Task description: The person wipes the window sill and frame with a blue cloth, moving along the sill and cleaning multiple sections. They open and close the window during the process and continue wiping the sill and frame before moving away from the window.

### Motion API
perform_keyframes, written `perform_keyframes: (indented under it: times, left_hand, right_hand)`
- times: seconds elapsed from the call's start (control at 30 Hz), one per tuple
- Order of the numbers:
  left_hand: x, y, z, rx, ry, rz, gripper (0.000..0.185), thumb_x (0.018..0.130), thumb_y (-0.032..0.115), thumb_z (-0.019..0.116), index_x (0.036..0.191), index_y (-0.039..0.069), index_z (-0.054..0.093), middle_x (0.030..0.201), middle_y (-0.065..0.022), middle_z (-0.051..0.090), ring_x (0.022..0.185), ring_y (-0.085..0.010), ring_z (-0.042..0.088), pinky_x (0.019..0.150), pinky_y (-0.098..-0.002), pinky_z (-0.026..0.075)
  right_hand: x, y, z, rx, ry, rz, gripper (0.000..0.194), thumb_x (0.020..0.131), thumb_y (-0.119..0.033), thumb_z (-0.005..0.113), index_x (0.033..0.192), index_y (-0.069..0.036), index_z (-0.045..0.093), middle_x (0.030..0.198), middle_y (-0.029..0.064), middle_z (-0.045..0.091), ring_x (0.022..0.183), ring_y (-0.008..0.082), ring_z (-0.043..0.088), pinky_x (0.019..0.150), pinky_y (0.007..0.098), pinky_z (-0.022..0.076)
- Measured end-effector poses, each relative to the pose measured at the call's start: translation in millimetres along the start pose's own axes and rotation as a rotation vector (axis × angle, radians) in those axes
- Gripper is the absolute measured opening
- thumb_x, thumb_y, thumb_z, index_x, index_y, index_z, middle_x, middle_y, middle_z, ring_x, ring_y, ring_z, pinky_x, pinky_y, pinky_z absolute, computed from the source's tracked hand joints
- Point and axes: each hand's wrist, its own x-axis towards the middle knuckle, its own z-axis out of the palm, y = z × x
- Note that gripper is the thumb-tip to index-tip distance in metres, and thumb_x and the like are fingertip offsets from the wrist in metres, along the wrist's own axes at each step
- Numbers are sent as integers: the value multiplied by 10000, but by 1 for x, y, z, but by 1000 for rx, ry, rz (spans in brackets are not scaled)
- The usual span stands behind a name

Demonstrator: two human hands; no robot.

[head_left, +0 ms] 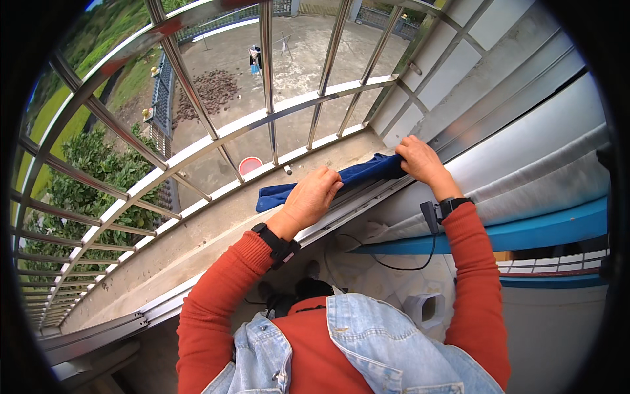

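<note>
A dark blue cloth [366,172], possibly a folded garment, stretches over the window ledge between my two hands. My left hand [315,194] pinches its near upper edge, and one end of the cloth hangs past that hand to the left. At the opposite end, my right hand [420,158] grips the cloth close to the window jamb. Below the cloth runs the metal sliding-window track [354,204]. Both wrists wear black straps, and a cable trails from the device on the right one. The fingertips of my left hand are partly hidden.
Stainless steel window bars [268,64] curve around the outside of the concrete sill [216,231]. A grey curtain [536,177] hangs at the right above a blue ledge [546,221]. On the tiled floor stands a white octagonal container [425,310]. Outside, a red basin [250,165] sits on the concrete yard.
</note>
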Motion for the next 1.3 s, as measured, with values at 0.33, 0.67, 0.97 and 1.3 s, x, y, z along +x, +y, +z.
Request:
perform_keyframes:
  times: [0.33, 0.67, 0.97, 1.3]
  left_hand:
    - [-6, -24, 81, 66, -258, -93, 260, 886, 122, 641, 1132, 40, 648, 1004, -155, 580, 994, -358, 580, 862, -423, 490]
    - [-25, -21, 52, 70, -319, -137, 229, 896, 115, 623, 1108, 34, 657, 1010, -168, 605, 966, -373, 604, 842, -437, 503]
    - [-30, -21, 29, 93, -425, -141, 246, 875, 108, 619, 1112, 54, 660, 1001, -167, 604, 949, -370, 609, 834, -431, 508]
    - [-27, -22, 52, 68, -269, -133, 223, 858, 77, 588, 1062, 32, 664, 962, -183, 604, 930, -377, 610, 828, -449, 505]
  right_hand:
    - [-26, -10, 76, -354, -342, 500, 237, 854, -217, 612, 984, -95, 769, 1140, 63, 634, 1148, 248, 518, 964, 391, 390]
    - [-9, -64, 73, -145, -240, 622, 303, 861, -222, 555, 961, -38, 775, 1128, 103, 641, 1150, 269, 502, 971, 391, 367]
    - [-32, -63, 73, -211, -324, 492, 316, 873, -194, 542, 1077, -13, 702, 1102, 112, 622, 1113, 268, 526, 982, 364, 375]
    - [-5, -24, 78, -143, -245, 582, 316, 854, -218, 533, 952, -6, 746, 1102, 150, 687, 1121, 303, 569, 960, 423, 424]
